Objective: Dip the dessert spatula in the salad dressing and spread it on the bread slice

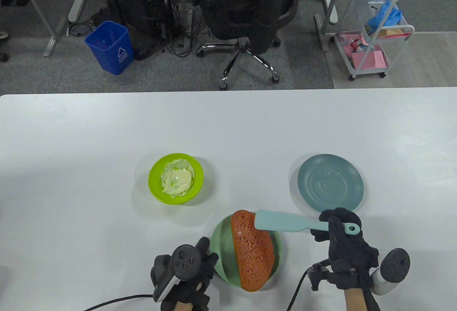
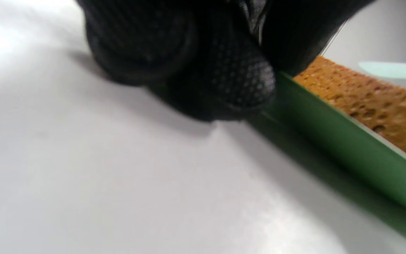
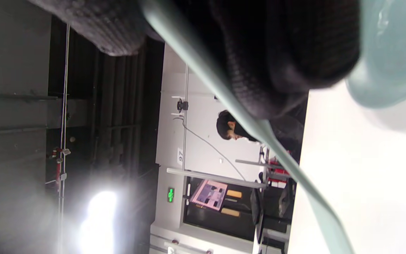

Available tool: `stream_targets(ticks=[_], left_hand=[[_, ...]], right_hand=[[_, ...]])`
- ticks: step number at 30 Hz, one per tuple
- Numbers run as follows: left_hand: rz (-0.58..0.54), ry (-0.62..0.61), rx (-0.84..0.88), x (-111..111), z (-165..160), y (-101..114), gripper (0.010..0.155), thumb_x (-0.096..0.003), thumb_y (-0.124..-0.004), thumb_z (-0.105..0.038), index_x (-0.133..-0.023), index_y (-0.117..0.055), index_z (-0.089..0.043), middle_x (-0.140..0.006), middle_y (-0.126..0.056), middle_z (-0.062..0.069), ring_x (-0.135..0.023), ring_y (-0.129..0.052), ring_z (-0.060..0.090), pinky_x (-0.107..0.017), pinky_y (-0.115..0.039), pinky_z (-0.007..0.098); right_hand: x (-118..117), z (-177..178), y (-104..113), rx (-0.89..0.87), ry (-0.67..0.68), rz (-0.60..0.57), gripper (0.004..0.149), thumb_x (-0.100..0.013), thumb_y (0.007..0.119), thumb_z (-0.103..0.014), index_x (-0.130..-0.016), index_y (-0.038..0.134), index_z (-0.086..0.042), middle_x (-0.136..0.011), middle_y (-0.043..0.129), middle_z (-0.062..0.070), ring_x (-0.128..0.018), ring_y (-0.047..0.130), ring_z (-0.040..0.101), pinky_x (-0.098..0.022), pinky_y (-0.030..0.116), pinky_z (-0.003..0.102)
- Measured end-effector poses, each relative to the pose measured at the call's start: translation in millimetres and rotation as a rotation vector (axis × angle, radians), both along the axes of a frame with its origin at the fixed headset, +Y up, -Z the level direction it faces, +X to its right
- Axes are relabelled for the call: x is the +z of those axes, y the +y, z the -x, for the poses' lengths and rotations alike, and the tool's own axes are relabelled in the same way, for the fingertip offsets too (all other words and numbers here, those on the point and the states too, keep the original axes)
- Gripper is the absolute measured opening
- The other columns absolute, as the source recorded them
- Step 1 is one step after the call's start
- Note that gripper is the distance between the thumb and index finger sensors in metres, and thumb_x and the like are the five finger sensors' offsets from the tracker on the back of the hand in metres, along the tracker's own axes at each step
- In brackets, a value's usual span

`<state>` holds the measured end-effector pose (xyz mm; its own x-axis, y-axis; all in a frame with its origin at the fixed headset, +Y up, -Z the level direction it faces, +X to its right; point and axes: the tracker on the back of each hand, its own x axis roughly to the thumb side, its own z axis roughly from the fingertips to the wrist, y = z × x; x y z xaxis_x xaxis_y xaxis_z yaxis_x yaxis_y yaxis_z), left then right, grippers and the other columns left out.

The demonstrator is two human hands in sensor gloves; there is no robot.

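My right hand [image 1: 334, 230] grips the handle of a pale teal dessert spatula [image 1: 282, 222]. Its blade lies over the far right part of the brown bread slice [image 1: 251, 250]. The bread lies on a green plate [image 1: 219, 250] near the table's front edge. My left hand [image 1: 200, 264] rests at the plate's left rim; in the left wrist view its fingers [image 2: 224, 74] touch the plate's rim [image 2: 333, 137] beside the bread [image 2: 365, 102]. A lime green bowl [image 1: 155, 179] holds pale creamy salad dressing [image 1: 176, 179], to the left and farther back. The spatula handle [image 3: 259, 130] crosses the right wrist view.
An empty blue-grey plate [image 1: 330, 182] sits just beyond my right hand; its rim [image 3: 393, 56] shows in the right wrist view. The white table [image 1: 228, 129] stretches around. Behind the table stand an office chair [image 1: 246, 14], a blue bin [image 1: 110, 46] and a white cart [image 1: 375, 36].
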<state>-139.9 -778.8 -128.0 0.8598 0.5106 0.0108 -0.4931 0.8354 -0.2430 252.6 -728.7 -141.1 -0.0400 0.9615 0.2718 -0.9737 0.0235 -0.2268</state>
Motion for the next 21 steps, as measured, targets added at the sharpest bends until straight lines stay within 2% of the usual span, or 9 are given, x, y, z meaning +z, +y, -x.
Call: stream_targets(ticks=[4, 9, 15, 21], left_hand=[[0.01, 0.001, 0.019, 0.1, 0.6, -0.4, 0.061, -0.0576, -0.082, -0.043, -0.105, -0.072, -0.005, -0.066, -0.099, 0.0, -0.033, -0.109, 0.009, -0.03, -0.096, 0.029], [0.033, 0.004, 0.057, 0.3, 3.0, -1.1, 0.062, -0.0575, -0.082, -0.041, -0.106, -0.07, -0.004, -0.068, -0.098, 0.001, -0.035, -0.109, 0.011, -0.031, -0.095, 0.03], [0.059, -0.002, 0.083, 0.1, 4.6, -1.3, 0.063, -0.0575, -0.083, -0.04, -0.107, -0.068, -0.003, -0.07, -0.097, 0.003, -0.038, -0.109, 0.013, -0.033, -0.095, 0.032], [0.072, -0.002, 0.106, -1.5, 7.4, -2.0, 0.062, -0.0573, -0.083, -0.039, -0.106, -0.069, -0.004, -0.071, -0.098, 0.003, -0.038, -0.109, 0.013, -0.033, -0.095, 0.032]], right_hand=[[-7.8, 10.2, 8.5, -0.063, 0.042, -0.011, 0.044, -0.058, 0.074, -0.045, -0.092, 0.062, -0.018, -0.086, 0.074, 0.021, -0.056, 0.099, 0.044, -0.038, 0.088, 0.046], [-23.3, 34.5, 31.8, -0.114, 0.112, -0.013, 0.045, -0.06, 0.073, -0.044, -0.095, 0.06, -0.018, -0.09, 0.07, 0.023, -0.063, 0.097, 0.046, -0.044, 0.087, 0.047], [-48.4, 76.6, 57.8, -0.055, 0.194, 0.057, 0.047, -0.061, 0.073, -0.043, -0.098, 0.056, -0.019, -0.096, 0.065, 0.022, -0.071, 0.093, 0.048, -0.05, 0.085, 0.048], [-74.7, 124.9, 62.5, -0.029, 0.276, 0.156, 0.047, -0.062, 0.074, -0.041, -0.101, 0.055, -0.021, -0.101, 0.059, 0.022, -0.081, 0.086, 0.048, -0.059, 0.081, 0.048]])
